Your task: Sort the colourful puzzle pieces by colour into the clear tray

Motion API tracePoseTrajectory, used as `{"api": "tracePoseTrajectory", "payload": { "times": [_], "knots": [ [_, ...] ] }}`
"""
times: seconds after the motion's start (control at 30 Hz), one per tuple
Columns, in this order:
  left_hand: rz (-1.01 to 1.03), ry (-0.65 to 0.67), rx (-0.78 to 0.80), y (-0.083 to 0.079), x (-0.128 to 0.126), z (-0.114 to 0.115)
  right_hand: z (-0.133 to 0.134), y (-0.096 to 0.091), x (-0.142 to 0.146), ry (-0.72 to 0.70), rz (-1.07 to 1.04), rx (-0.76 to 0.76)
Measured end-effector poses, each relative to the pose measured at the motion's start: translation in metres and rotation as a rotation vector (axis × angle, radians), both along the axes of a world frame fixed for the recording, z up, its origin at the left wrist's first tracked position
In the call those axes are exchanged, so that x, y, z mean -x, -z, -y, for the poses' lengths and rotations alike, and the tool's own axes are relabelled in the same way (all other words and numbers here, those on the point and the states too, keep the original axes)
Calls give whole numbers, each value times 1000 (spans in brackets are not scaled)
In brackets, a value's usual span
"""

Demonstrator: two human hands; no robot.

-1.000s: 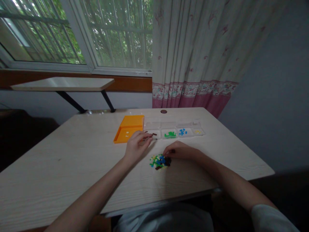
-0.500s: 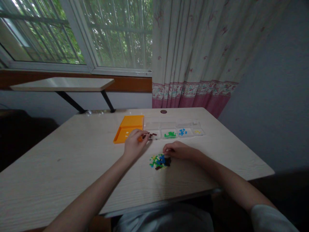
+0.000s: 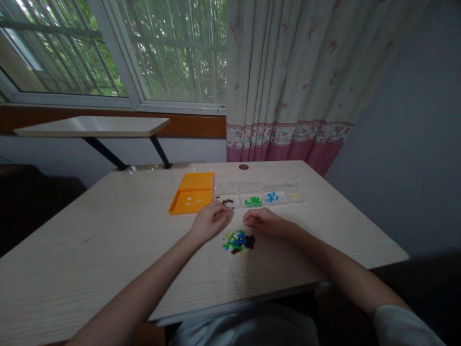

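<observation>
A small heap of mixed coloured pieces [image 3: 238, 241], green, blue, yellow and dark brown, lies on the pale wooden table [image 3: 108, 250]. My left hand [image 3: 210, 221] rests just left of and behind the heap, fingers curled together; what they hold, if anything, is hidden. My right hand [image 3: 264, 222] sits just behind the heap's right side, pinching a small dark piece. Behind both hands stands a clear sorting tray [image 3: 259, 192] with dark brown, green, blue and yellow pieces in separate compartments.
An orange tray [image 3: 192, 193] with a few pale pieces lies left of the clear one. A round cable hole [image 3: 244, 166] is near the table's far edge. A folding shelf [image 3: 93, 126], window and curtain [image 3: 288, 77] are behind.
My left hand has drawn back from the brown compartment toward the heap, leaving dark pieces in the tray. My right hand has lifted slightly off the heap's edge.
</observation>
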State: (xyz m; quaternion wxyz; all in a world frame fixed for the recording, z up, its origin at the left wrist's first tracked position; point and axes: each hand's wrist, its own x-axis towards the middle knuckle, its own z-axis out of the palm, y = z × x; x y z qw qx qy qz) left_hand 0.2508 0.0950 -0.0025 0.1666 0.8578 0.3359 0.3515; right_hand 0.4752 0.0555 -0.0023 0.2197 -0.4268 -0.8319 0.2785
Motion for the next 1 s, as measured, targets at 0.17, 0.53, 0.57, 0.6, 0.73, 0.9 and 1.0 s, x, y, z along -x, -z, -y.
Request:
{"api": "tracePoseTrajectory", "payload": {
  "times": [0.17, 0.53, 0.57, 0.6, 0.73, 0.9, 1.0],
  "knots": [
    [9, 159, 26, -3, -8, 17, 1, -3, 2, 21, -85, 57],
    [36, 190, 19, -2, -11, 15, 0, 1, 5, -6, -139, 46],
    [37, 193, 17, -2, -12, 16, 0, 0, 5, -10, -141, 48],
    [38, 196, 16, -2, -12, 16, 0, -1, 5, -13, -143, 53],
    [37, 207, 14, -3, -13, 17, 0, 0, 5, -26, -151, 54],
    [32, 207, 16, -2, -13, 17, 0, 3, 6, -11, -157, 51],
    [54, 200, 13, -4, -12, 17, 1, -1, 6, 14, -162, 50]
  ]
}}
